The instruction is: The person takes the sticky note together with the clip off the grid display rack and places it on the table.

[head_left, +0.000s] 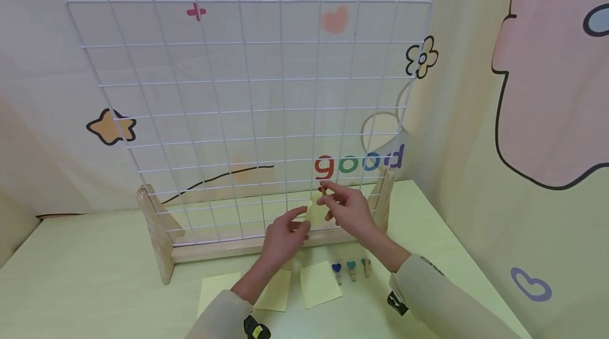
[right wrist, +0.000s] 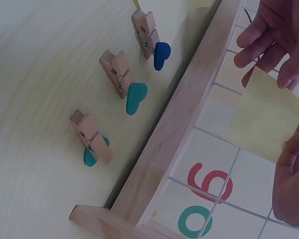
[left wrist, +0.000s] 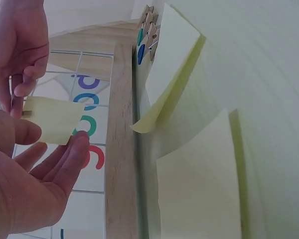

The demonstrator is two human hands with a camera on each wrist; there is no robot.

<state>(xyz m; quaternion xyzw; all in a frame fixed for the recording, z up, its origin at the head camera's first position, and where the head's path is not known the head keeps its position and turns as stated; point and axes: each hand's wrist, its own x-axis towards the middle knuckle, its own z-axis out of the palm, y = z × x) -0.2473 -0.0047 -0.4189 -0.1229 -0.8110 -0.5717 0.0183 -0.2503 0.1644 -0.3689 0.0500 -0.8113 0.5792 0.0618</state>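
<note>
A pale yellow sticky note (head_left: 316, 216) is up against the lower right of a white wire grid (head_left: 284, 109). At its left edge, my left hand (head_left: 284, 234) holds the note between thumb and fingers. My right hand (head_left: 351, 213) pinches a small wooden clothespin with a red heart (head_left: 323, 190) at the note's top. In the left wrist view, the clothespin's wooden end (left wrist: 26, 113) overlaps the note (left wrist: 52, 122). From the right wrist, the right hand (right wrist: 293, 179) hides that clothespin.
Below the grid's wooden base (head_left: 219, 249) lie more sticky notes (head_left: 320, 285). Beside them are three clothespins: one with a blue heart (right wrist: 162, 55), one with a teal heart (right wrist: 136, 98) and one turned over (right wrist: 92, 137). Behind the grid hangs a printed backdrop (head_left: 28, 90).
</note>
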